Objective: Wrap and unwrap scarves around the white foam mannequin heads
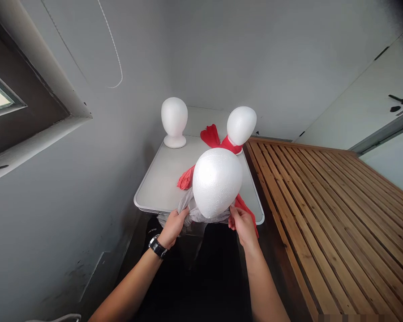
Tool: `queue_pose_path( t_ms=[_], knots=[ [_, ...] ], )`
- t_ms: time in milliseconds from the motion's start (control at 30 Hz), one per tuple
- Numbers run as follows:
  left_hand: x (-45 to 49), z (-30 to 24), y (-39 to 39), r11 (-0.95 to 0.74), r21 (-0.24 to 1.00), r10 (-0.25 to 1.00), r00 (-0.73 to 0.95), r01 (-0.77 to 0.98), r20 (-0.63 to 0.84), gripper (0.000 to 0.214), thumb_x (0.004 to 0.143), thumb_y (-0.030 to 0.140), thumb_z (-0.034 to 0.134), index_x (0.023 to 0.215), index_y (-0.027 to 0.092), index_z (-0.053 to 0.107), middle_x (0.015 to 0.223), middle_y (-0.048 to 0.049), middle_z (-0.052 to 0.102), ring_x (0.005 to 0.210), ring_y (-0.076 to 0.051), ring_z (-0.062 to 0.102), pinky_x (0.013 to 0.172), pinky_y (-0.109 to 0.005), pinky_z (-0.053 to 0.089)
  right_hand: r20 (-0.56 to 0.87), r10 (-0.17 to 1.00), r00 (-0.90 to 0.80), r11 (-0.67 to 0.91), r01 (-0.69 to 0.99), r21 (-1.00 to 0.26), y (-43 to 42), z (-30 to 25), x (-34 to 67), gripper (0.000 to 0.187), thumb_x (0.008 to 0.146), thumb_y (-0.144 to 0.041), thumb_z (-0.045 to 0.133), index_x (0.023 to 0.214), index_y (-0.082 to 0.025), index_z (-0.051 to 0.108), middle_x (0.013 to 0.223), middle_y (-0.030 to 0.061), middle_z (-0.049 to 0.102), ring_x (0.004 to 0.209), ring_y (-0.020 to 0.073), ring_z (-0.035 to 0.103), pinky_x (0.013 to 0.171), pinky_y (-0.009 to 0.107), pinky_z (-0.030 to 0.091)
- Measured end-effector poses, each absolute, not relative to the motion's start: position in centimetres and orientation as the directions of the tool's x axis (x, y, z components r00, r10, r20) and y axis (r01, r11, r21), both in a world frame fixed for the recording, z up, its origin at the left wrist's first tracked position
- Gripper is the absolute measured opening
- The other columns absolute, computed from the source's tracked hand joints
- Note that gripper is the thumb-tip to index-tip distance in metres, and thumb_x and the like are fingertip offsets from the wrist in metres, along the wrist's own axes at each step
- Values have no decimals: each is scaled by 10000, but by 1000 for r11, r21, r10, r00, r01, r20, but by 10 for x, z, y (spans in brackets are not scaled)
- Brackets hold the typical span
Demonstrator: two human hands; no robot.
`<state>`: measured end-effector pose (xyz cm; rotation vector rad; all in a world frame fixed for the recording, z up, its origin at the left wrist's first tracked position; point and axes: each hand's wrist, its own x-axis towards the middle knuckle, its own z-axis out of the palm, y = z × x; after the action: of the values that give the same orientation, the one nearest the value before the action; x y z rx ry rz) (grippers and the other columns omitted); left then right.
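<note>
In the head view, the left hand (173, 228), with a black wristwatch (157, 246) on its wrist, is closed around a gathered bunch of clear plastic film (188, 210). The right hand (243, 226) is nearly shut, its fingers (234, 216) curled on the same film at the lower edge of a white polystyrene mannequin head (217, 182). This head sits between the 2 hands, just past them, at the near edge of a white folding table (144, 199); I cannot tell whether the table bears its weight.

A red cloth (186, 178) shows beyond the left hand, and a red strip (246, 214) trails just beside the right hand, over the table edge. Farther from the grip, 2 more foam heads stand on the table: 1 upright on its base (174, 117), and 1 tilted (241, 126), with red fabric (231, 145) at its neck. A slatted wooden bench (315, 223) lies to the right.

The slick film could slip from either hand, and the light, rounded head could then roll off the edge. A hard pull could tear the film.
</note>
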<state>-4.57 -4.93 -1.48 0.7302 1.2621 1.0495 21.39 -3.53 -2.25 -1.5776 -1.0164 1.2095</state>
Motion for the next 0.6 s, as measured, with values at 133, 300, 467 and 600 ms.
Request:
queue_pose_path(
  t_ms=[133,300,467,600],
  knots=[
    [-52,2,-44,455,881,881,207,-127,-425,523,828,655,775,896,138,737,789,-91,743,614,-170,647,627,-290,526,-491,861,-136,-499,-34,-866,-72,-22,194,702,839,-852,643,707,-162,647,590,51,642,416,104,524,397,208,276],
    [-56,14,-39,444,896,818,421,-31,-391,524,813,647,796,902,132,760,780,-92,744,642,-186,632,650,-294,492,-463,850,-253,-504,-129,-854,-93,-24,127,600,864,-786,684,797,-190,707,605,60,678,345,124,499,352,219,224],
    [-59,7,-34,291,935,935,147,200,-323,463,822,613,766,736,161,723,719,-54,714,697,-213,603,645,-283,434,-426,905,5,-421,-149,-895,-79,-24,108,512,859,-684,752,708,-200,680,556,20,611,350,120,477,364,246,224],
    [-56,10,-41,240,965,955,151,106,-254,354,821,532,790,776,182,770,862,-72,767,843,-256,651,761,-288,484,-432,902,-14,-428,-172,-887,-85,-19,117,673,901,-692,692,484,-187,538,471,10,478,351,94,398,386,262,220]
  ],
)
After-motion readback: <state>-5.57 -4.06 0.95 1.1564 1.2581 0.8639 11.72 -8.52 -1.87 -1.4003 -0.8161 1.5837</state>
